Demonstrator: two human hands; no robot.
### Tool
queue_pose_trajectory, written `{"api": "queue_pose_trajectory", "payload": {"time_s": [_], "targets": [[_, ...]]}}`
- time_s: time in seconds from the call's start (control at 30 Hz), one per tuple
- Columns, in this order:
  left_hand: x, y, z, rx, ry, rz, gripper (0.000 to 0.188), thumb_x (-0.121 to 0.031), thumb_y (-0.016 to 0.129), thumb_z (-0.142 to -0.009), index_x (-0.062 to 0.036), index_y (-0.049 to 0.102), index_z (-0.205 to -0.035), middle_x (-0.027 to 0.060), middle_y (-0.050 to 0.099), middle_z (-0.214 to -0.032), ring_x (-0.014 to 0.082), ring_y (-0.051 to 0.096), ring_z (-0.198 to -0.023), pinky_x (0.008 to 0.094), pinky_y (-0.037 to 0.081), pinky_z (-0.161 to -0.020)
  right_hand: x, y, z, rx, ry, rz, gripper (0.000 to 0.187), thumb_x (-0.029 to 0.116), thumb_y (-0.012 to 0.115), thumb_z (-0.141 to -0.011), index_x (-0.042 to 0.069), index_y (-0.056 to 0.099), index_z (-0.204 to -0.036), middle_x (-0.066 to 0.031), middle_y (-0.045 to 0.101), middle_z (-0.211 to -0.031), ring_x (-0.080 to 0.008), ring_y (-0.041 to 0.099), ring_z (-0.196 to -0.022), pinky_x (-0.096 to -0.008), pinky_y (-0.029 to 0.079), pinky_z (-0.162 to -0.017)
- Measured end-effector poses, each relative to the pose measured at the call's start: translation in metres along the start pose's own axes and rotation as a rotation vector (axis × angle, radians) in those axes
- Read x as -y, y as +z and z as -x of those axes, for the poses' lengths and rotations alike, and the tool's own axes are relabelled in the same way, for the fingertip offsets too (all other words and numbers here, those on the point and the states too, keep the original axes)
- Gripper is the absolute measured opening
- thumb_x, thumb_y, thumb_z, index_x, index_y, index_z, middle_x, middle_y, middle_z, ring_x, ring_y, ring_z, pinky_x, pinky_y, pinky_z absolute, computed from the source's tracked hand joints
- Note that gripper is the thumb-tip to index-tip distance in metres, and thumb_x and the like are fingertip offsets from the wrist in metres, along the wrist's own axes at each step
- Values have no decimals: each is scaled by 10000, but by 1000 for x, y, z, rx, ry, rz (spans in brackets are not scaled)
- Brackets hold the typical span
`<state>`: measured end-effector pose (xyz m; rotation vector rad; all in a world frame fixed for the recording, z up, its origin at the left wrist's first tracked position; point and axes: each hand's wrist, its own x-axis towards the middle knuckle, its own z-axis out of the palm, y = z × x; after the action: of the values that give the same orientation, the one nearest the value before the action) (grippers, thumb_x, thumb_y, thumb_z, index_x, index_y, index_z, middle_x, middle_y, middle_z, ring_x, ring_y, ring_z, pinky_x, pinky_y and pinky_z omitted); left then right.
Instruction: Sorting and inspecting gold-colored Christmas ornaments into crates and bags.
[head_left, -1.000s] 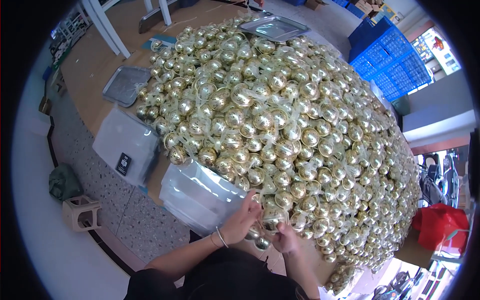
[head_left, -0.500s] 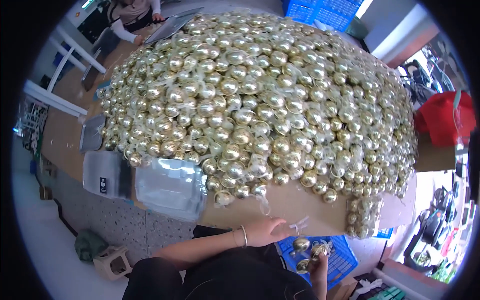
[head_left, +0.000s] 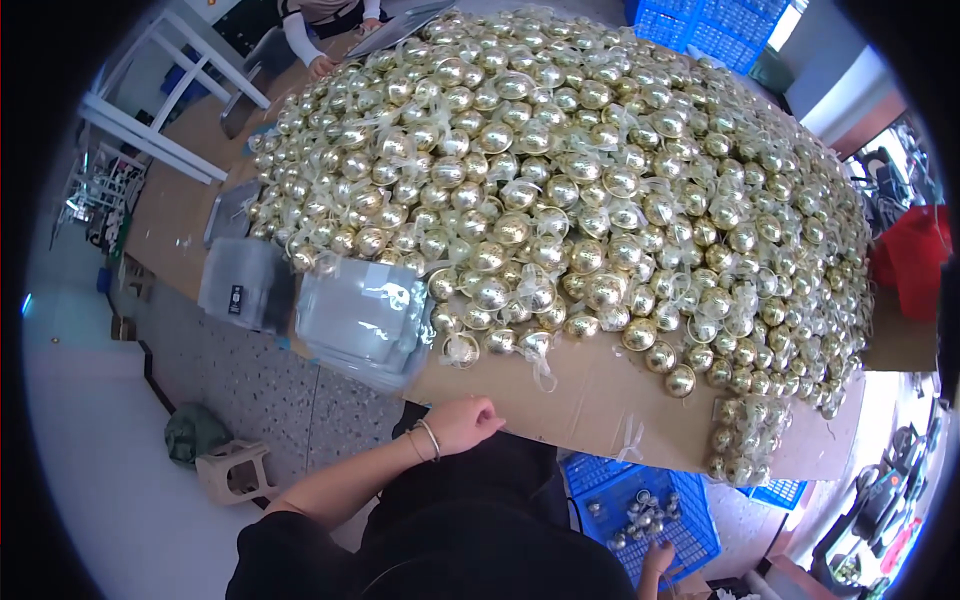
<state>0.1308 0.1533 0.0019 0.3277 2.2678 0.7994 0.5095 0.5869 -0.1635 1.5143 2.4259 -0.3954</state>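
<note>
My left hand (head_left: pixel 468 423) hangs at the table's front edge, its fingers curled in with nothing seen in them. Lower right, my right hand (head_left: pixel 657 558) reaches down into a blue plastic crate (head_left: pixel 700 510), and its fingers are mostly hidden. Right beside that hand, inside the crate, is a cluster of shiny balls (head_left: pixel 645 518). Across the table spreads a large heap of gold ball ornaments (head_left: pixel 560 190) with pale ribbons. A loose whitish ribbon (head_left: pixel 630 440) lies on the cardboard tabletop (head_left: pixel 520 405), apart from both hands.
Clear plastic bags (head_left: pixel 362 320) lie in stacks at the table's left front. A packed bag of gold balls (head_left: pixel 748 440) sits at the right front. Blue crates (head_left: pixel 710 30) and another person (head_left: pixel 325 15) are at the far side. A beige stool (head_left: pixel 237 470) stands on the floor.
My left hand has drawn back to the left from the ribbon and curled up. My right hand, holding gold balls before, has lowered into the crate. The view has shifted.
</note>
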Motion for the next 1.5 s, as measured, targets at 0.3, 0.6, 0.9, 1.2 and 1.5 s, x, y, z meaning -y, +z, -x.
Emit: {"api": "queue_pose_trajectory", "payload": {"time_s": [0.3, 0.6, 0.9, 1.2, 1.5], "targets": [[62, -37, -8, -654, -60, -48, 290, -241, 644, -763, -54, 493, -926, 119, 547, -855, 291, 566, -763, 389, 465, -657, 368, -72, 97, 524, -565, -731, 178, 158, 629, -827, -13, 626, -876, -89, 629, -699, -105, 586, -648, -248, 466, -609], [68, -81, -85, -373, -75, -401, 512, -341, 707, -687, -50, 475, -1039, 160, 580, -894, 309, 588, -817, 394, 498, -687, 479, -41, 120, -168, -824, -262, 449, 202, 677, -750, -4, 511, -1112, -158, 559, -939, -274, 575, -793, -360, 474, -745], [87, -134, -63, -39, 286, 830, 635, -1, 765, -643, -59, 395, -1155, 57, 503, -1097, 145, 501, -1034, 278, 430, -872, 487, -33, 114, -57, -669, -298, 506, 159, 639, -777, -6, 430, -1207, -189, 478, -1160, -316, 494, -1066, -387, 419, -883], [104, -154, -44, 183, 245, 1309, 689, -152, 738, -740, -75, 335, -1293, 72, 498, -1161, 180, 527, -1043, 343, 460, -881, 568, -70, 178, 327, -1038, -750, 507, -11, 548, -727, -17, 408, -1215, -167, 429, -1217, -295, 459, -1116, -354, 366, -938], [108, -154, -36, -13, 7, 778, 463, -317, 525, -896, -57, 413, -1262, 91, 616, -826, 169, 629, -634, 257, 511, -585, 640, -66, 192, 512, -1273, -328, 597, 204, 711, -701, 64, 440, -1215, -168, 503, -1129, -319, 541, -1006, -355, 453, -859]]}}
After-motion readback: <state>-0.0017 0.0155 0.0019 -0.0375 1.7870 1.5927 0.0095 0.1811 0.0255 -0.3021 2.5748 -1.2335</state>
